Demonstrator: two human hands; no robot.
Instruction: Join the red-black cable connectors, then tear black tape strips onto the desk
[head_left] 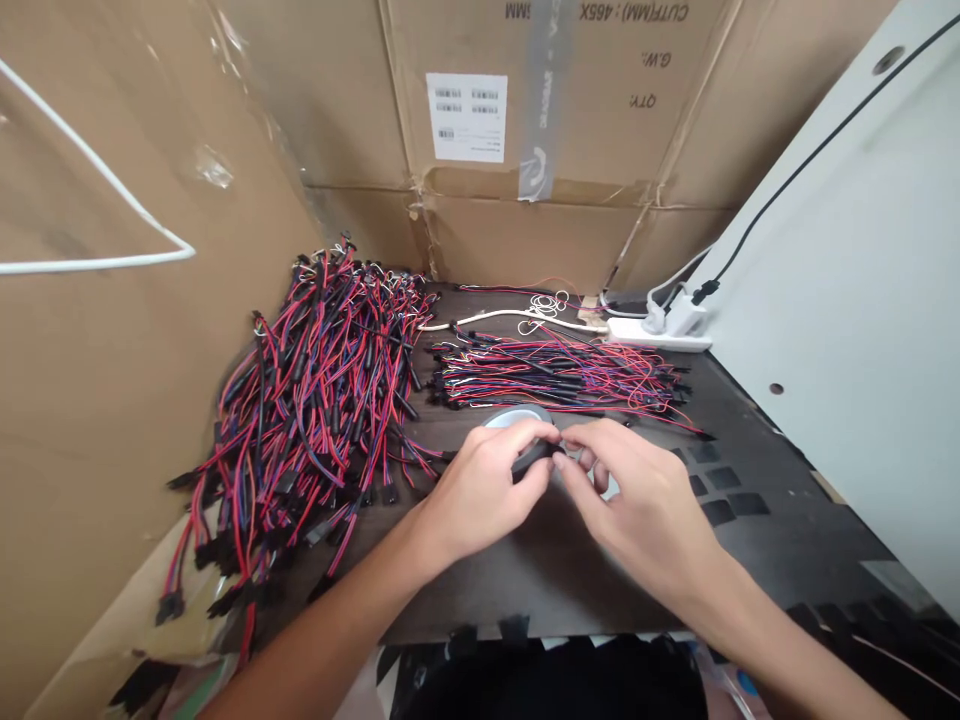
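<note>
Near the middle of the dark table (555, 585), my left hand (487, 485) pinches a black roll (536, 458), which looks like tape, between thumb and fingers. My right hand (637, 490) faces it from the right, its thumb and index fingertip closed at the roll's right edge; whatever they grip is too small to make out. Just behind my left fingers a pale round object (517, 415) is partly hidden. Beyond both hands lies a flat bundle of red, black and purple wires (555, 375).
A large heap of similar wires (322, 370) rises at the left. Black tape pieces (724, 478) stick to the table at the right. A white power strip (660, 335) with plugs stands at the back right. Cardboard (525, 240) walls the back and left; a white panel (840, 300) borders the right.
</note>
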